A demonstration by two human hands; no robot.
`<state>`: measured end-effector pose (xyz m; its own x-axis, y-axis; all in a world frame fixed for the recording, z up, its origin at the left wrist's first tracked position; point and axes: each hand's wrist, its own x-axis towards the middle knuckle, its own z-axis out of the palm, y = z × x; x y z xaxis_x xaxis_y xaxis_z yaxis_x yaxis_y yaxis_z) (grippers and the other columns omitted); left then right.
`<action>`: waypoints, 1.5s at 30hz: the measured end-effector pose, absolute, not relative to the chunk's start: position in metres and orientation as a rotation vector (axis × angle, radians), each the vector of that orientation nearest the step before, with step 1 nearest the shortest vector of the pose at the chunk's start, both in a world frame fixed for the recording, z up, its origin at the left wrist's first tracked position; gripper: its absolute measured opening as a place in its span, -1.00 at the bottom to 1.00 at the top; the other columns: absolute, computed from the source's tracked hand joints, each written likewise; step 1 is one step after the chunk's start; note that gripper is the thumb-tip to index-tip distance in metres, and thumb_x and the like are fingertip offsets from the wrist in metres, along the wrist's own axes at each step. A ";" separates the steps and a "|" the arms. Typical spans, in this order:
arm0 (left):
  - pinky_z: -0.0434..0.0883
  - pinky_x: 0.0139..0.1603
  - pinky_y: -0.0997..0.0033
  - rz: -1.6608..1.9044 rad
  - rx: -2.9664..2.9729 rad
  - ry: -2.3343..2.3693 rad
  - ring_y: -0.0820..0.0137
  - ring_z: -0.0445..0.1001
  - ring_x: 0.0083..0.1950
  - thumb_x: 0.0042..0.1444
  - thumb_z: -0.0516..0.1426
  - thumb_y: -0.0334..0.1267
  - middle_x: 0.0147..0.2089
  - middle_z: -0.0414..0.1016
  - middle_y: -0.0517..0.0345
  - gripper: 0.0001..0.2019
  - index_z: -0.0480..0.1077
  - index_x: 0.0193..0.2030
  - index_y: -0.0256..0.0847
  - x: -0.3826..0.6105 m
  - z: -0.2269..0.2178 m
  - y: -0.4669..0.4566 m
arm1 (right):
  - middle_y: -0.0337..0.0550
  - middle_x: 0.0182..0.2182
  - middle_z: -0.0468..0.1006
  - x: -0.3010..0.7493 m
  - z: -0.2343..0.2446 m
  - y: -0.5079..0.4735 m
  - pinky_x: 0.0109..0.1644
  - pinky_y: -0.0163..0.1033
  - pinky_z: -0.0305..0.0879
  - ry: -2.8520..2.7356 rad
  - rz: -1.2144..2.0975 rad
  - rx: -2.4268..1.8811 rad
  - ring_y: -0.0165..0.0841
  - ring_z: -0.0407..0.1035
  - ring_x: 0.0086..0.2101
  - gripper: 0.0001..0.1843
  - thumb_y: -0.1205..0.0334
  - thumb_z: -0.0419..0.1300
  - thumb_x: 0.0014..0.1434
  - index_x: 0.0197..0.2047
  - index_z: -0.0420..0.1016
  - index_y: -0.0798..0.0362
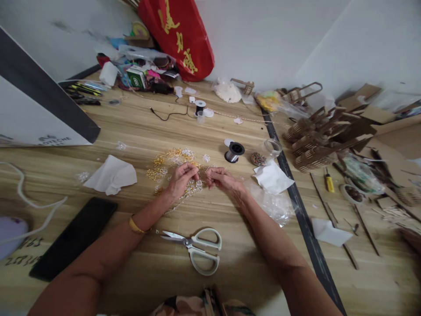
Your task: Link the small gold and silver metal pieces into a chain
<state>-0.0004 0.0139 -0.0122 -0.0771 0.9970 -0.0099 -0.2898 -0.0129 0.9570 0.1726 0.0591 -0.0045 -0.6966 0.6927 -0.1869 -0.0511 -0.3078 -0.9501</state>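
My left hand (180, 180) and my right hand (219, 177) face each other over the middle of the wooden table, a small gap between them. Both have thumb and fingers pinched together; whatever sits in either pinch is too small to make out. Beneath and beyond my left hand spreads a heap of small gold beads or rings (157, 173). Silver chain pieces (193, 188) lie just below that hand. Open-bladed scissors (197, 248) with pale handles rest between my forearms. A spool of thin wire (234, 152) stands beyond my right hand.
A glass jar (272, 149) lies near a pile of brown beads (258, 159) and white paper (273, 176). At left are a crumpled tissue (112, 174), a black phone (75, 239) and a large box (39, 105). Small woven baskets (309, 142) crowd the right side.
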 end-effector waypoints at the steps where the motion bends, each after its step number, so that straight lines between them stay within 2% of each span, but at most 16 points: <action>1: 0.27 -0.38 0.48 1.392 0.953 1.044 0.49 0.35 -0.50 -0.09 0.31 -0.15 -0.57 0.43 0.23 -0.76 0.39 -0.49 -0.24 -0.001 -0.013 0.014 | -0.31 -0.61 0.34 0.173 -0.005 0.059 -0.48 -0.37 0.32 -1.468 2.041 -0.828 -0.50 0.24 -0.56 -0.59 -0.08 0.31 -0.01 -0.54 0.36 0.09; 13: 0.29 -0.38 0.48 1.371 0.944 1.016 0.50 0.37 -0.49 -0.05 0.30 -0.16 -0.55 0.43 0.24 -0.79 0.41 -0.46 -0.25 -0.003 -0.015 0.013 | -0.32 -0.60 0.35 0.175 -0.012 0.062 -0.49 -0.36 0.36 -1.410 2.065 -0.822 -0.51 0.25 -0.57 -0.56 -0.12 0.35 -0.05 -0.50 0.36 0.10; 17: 0.34 -0.30 0.44 1.372 0.898 1.011 0.46 0.41 -0.41 -0.05 0.30 -0.13 -0.45 0.48 0.18 -0.77 0.43 -0.41 -0.25 -0.003 -0.015 0.013 | -0.33 -0.57 0.38 0.175 -0.006 0.060 -0.47 -0.39 0.35 -1.510 2.024 -0.839 -0.53 0.29 -0.56 -0.55 -0.12 0.35 -0.04 -0.43 0.35 0.09; 22: 0.33 -0.22 0.43 1.377 1.083 1.075 0.43 0.40 -0.32 -0.05 0.29 -0.17 -0.39 0.47 0.17 -0.81 0.47 -0.41 -0.25 0.001 -0.011 0.010 | -0.37 -0.56 0.42 0.171 0.001 0.053 -0.47 -0.39 0.36 -1.763 1.888 -0.799 -0.50 0.37 -0.54 -0.56 -0.01 0.37 -0.03 -0.20 0.39 0.10; 26: 0.34 -0.11 0.41 1.417 1.224 1.123 0.36 0.43 -0.15 -0.07 0.29 -0.21 -0.26 0.47 0.13 -0.85 0.47 -0.45 -0.23 0.004 -0.004 0.007 | -0.38 -0.64 0.37 0.165 0.004 0.049 -0.52 -0.41 0.32 -1.848 1.779 -0.828 -0.51 0.31 -0.60 -0.60 -0.06 0.28 0.05 -0.25 0.44 0.14; 28: 0.35 -0.10 0.40 1.421 1.246 1.136 0.34 0.43 -0.12 -0.06 0.28 -0.20 -0.24 0.47 0.12 -0.85 0.47 -0.45 -0.24 0.005 -0.002 0.006 | -0.37 -0.65 0.36 0.163 0.007 0.050 -0.53 -0.41 0.31 -1.882 1.747 -0.852 -0.53 0.29 -0.61 -0.59 -0.08 0.26 0.07 -0.28 0.47 0.14; 35: 0.38 -0.24 0.42 1.249 1.084 1.049 0.40 0.45 -0.27 0.05 0.21 -0.06 -0.24 0.51 0.10 -0.66 0.45 -0.11 -0.25 0.003 -0.001 0.007 | -0.35 -0.61 0.33 0.170 0.029 0.048 -0.51 -0.43 0.29 -1.906 1.719 -0.821 -0.55 0.26 -0.58 -0.56 -0.14 0.16 0.14 -0.43 0.38 0.11; 40: 0.35 -0.37 0.44 1.069 0.996 0.952 0.38 0.49 -0.35 -0.01 0.25 -0.05 -0.29 0.54 0.06 -0.64 0.46 -0.16 -0.28 0.003 0.003 0.005 | -0.31 -0.59 0.42 0.180 0.038 0.043 -0.51 -0.43 0.26 -1.832 1.651 -0.912 -0.54 0.29 -0.58 -0.57 -0.13 0.16 0.15 -0.34 0.43 0.12; 45: 0.34 -0.32 0.42 0.957 1.095 0.908 0.40 0.47 -0.35 0.01 0.24 -0.05 -0.35 0.53 0.05 -0.68 0.49 -0.27 -0.31 0.006 0.011 0.001 | -0.31 -0.59 0.41 0.185 0.038 0.035 -0.49 -0.42 0.24 -1.740 1.598 -0.940 -0.54 0.26 -0.58 -0.63 -0.06 0.20 0.11 -0.37 0.42 0.13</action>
